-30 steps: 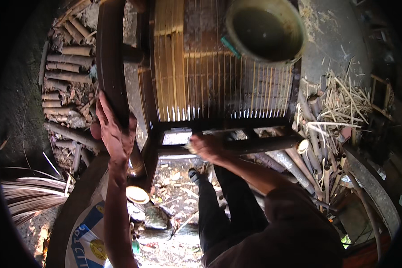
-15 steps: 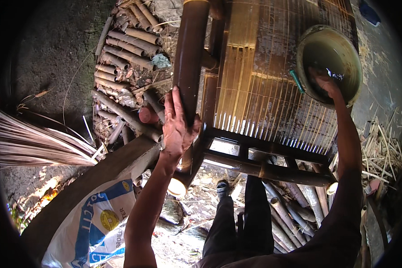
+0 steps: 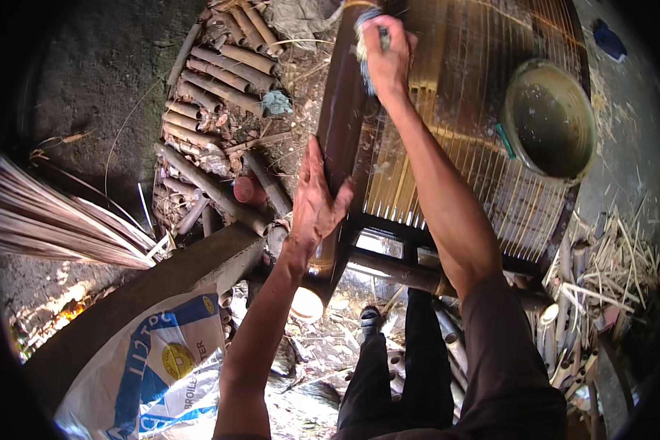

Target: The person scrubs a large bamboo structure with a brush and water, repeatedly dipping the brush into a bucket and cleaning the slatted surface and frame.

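Note:
My left hand (image 3: pixel 318 205) lies with its fingers stretched along a thick dark bamboo pole (image 3: pixel 341 110), which forms the left side of a slatted bamboo bench (image 3: pixel 396 187). Farther up the same pole, my right hand (image 3: pixel 390 59) is closed around a wet, bluish-white rag (image 3: pixel 362 51) and presses it against the bamboo. Motion blurs the rag somewhat. On the slats at the right stands a bucket (image 3: pixel 590 143) of cloudy water, with a green grip (image 3: pixel 504 141) at its left side. The slats look wet and shiny.
Cut bamboo pieces (image 3: pixel 224 88) cover the ground at the left, near a reddish round object (image 3: pixel 248 191). A low concrete ledge (image 3: pixel 176 282) and a white-and-blue sack (image 3: pixel 169 367) are at the lower left. Thin bamboo strips (image 3: pixel 609 268) are heaped at the right.
My right hand has come out of the bucket and moved left to the pole's far part, now with a rag in it. My left hand stays on the pole; the view has shifted slightly.

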Demonstrator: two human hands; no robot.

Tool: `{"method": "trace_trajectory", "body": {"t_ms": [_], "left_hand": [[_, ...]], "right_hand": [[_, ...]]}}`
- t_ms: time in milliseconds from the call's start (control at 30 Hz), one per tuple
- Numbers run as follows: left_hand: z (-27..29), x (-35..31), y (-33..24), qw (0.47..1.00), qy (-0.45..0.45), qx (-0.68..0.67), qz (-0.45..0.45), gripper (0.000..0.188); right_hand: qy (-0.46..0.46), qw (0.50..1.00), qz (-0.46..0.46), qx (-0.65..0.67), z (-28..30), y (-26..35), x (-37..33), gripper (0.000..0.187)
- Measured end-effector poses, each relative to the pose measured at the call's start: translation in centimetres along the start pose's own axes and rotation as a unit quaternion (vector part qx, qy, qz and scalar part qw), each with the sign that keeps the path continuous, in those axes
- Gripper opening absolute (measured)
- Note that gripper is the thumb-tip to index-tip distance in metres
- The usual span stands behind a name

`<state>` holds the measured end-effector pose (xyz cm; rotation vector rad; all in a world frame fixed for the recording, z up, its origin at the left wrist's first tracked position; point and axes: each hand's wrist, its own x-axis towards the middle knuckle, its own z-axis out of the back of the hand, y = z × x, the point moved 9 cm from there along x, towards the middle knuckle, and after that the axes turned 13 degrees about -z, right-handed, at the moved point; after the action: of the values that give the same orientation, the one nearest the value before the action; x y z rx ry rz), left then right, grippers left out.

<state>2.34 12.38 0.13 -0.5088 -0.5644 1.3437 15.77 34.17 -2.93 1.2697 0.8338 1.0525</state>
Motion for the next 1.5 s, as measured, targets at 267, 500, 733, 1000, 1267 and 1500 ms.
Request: {"method": "trace_trajectory", "body": {"t_ms": [267,500,733,1000,1267,1500], "left_hand": [[2.9,-2.2,2.2,0.998,-0.059,-0.019,-0.004,0.058],[1.5,-2.0,0.9,0.996,-0.045,0.079,-0.010,0.076],[0.7,-1.4,-0.8,0.992,-0.033,0.124,-0.018,0.076],[1.8,-2.5,0.6,0.995,-0.039,0.095,-0.013,0.072],[0.4,-2.1,1.4,0.998,-0.037,0.034,0.026,0.065],[1.1,-2.3,1.8,0.993,-0.024,0.067,0.092,0.073]], "right_hand": [[0.104,0.946,-0.305,0.042,3.7,-1.5,-31.2,0.030],[0.087,0.946,-0.309,0.039,8.5,-3.9,-41.8,0.018],[0.042,0.921,0.082,-0.378,12.7,-8.2,-39.7,0.017],[0.138,0.800,-0.022,-0.584,49.7,-20.6,-34.1,0.016],[0.140,0.745,-0.588,-0.284,65.2,-34.8,-25.8,0.028],[0.209,0.622,-0.754,0.026,61.6,-28.3,-26.8,0.015]]}}
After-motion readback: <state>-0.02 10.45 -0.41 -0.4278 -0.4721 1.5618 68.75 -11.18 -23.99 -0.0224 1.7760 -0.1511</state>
